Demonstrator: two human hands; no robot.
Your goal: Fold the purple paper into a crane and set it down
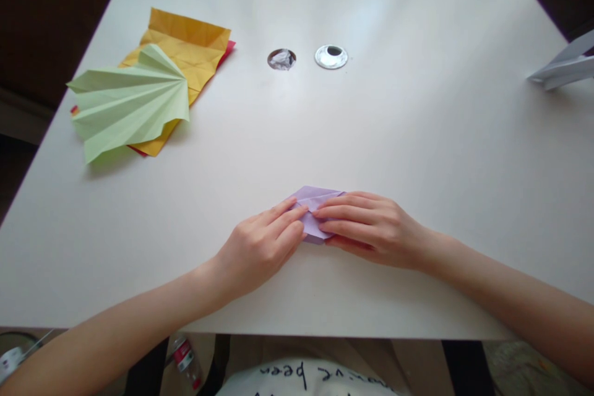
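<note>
A folded sheet of purple paper lies on the white table near its front edge, with creases across its top. My left hand grips its left side, fingertips on top and thumb at the near edge. From the right, my right hand holds the paper with its fingers laid over it and its thumb at the near edge. Both hands cover the side corners of the paper, so its full outline is hidden.
At the far left of the table, a pleated pale green paper overlaps a creased yellow paper, with red paper beneath. Two round holes sit farther back. A white folded object stands at the right edge.
</note>
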